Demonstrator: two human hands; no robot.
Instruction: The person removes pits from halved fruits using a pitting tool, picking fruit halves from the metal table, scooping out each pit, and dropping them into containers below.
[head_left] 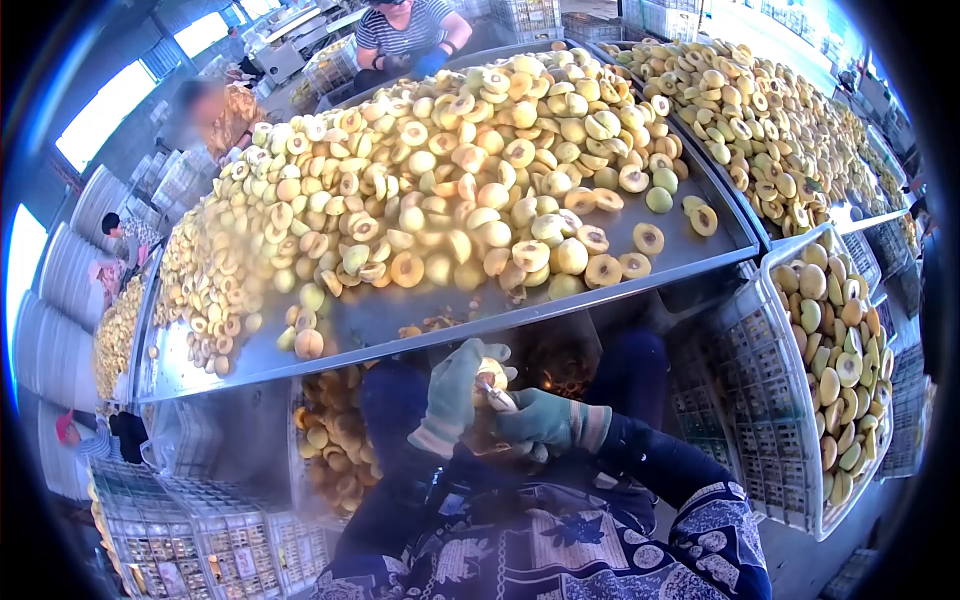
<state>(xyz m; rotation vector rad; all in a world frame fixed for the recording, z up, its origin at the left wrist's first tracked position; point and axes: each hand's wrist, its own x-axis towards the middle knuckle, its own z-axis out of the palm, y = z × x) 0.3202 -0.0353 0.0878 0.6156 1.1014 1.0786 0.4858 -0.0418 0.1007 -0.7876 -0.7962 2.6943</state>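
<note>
My left hand (452,398), in a grey-green knitted glove, is closed around a yellow peach half (493,370) with its brown centre showing. My right hand (552,420), gloved the same way, is wrapped around a small pitting tool (499,399) whose metal tip meets the fruit. Its handle is mostly hidden by the fingers. Both hands are close together above my lap, just below the near edge of the metal table (440,345). A large heap of halved peaches (430,190) covers much of that table.
At the right stands a plastic crate (765,400) filled with peach halves. Another fruit-filled crate (335,440) is beside my legs. A second heap (760,130) lies at the upper right. Across the table sits a person in a striped shirt (405,35); stacked crates (190,530) fill the lower left.
</note>
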